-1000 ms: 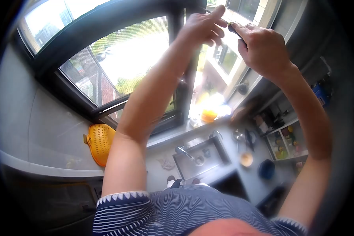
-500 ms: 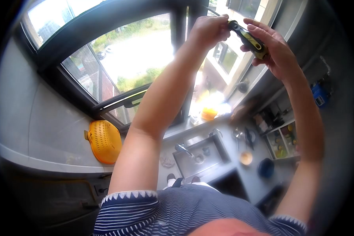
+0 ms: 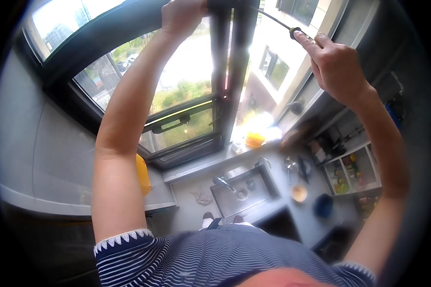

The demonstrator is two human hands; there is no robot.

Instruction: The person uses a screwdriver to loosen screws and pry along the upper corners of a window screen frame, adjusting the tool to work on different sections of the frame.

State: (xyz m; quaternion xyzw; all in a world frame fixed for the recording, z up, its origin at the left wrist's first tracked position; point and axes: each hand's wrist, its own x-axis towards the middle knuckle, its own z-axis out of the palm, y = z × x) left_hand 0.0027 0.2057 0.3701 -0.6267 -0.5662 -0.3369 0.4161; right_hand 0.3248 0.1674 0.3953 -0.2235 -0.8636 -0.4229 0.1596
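Observation:
A screwdriver point(image 3: 295, 32) with a black and yellow-green handle is in my right hand point(image 3: 337, 71), the fingers closed round the handle and the index finger stretched along it. Its thin shaft points up and left to the dark window frame point(image 3: 242, 62); the tip is lost against the frame at the top edge. My left hand point(image 3: 184, 16) is at the top of the view, curled against the upper part of the window frame. Its fingertips are hidden.
Below lie a sink point(image 3: 246, 203) with a faucet point(image 3: 222, 182) and a cloth point(image 3: 202, 197). A yellow basket point(image 3: 142, 174) is half behind my left arm. An orange item point(image 3: 255, 139) stands on the sill. Right are a blue round object point(image 3: 323, 204) and a shelf point(image 3: 354, 170).
My left hand has let go of the screwdriver's shaft end and moved left and up to the window frame. My right hand has turned, and the screwdriver's shaft now reaches toward the frame.

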